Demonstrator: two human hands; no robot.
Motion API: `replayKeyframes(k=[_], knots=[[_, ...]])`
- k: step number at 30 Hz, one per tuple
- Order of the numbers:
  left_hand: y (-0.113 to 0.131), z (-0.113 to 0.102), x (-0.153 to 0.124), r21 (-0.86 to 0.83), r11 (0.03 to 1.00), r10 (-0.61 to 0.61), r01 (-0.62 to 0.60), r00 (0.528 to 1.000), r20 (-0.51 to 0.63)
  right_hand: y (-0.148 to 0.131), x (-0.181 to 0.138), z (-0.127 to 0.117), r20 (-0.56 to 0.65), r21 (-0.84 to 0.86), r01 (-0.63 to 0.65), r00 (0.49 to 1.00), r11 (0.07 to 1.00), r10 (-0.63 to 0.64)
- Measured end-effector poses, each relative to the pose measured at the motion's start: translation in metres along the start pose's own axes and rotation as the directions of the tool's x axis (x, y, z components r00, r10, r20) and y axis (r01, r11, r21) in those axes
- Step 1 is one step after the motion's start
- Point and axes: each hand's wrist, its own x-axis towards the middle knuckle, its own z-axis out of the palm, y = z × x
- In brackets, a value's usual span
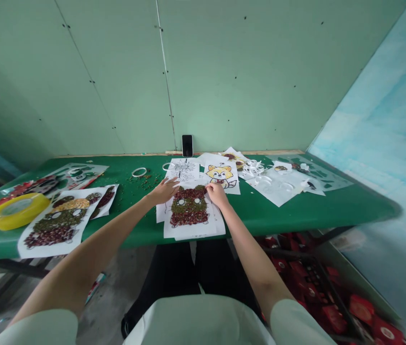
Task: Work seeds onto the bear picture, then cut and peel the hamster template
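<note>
Arms [91,258] close: l. hand [165,190] flat on white bean-covered bear paper [203,229], r. hand [217,194] pinched tight at its edge; I fear a tug spills beans [188,218].

Left hand [164,190] and right hand [217,193] resting on bear seed picture [190,207], green table [296,211]

This is a makeshift craft workroom. A long table [296,211] under a green cover stands against a bare green plasterboard wall [224,72] with visible seams and screw heads. On it, a bean-mosaic bear sheet [189,207] and a larger bean picture [59,223] lie among a printed fox sheet [220,175], a yellow tape roll [26,218] and loose seeds [141,179]. Red boxes [359,306] are piled on the floor beneath.
</note>
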Motion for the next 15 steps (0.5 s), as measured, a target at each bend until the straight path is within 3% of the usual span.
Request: replayKeyframes(k=[15], knots=[[0.006, -0.01, 0.005, -0.064, 0.995, -0.079, 0.076, 0.996, -0.037, 0.004, 0.002, 0.002, -0.006, -0.014, 0.014, 1.0, 1.0, -0.014]])
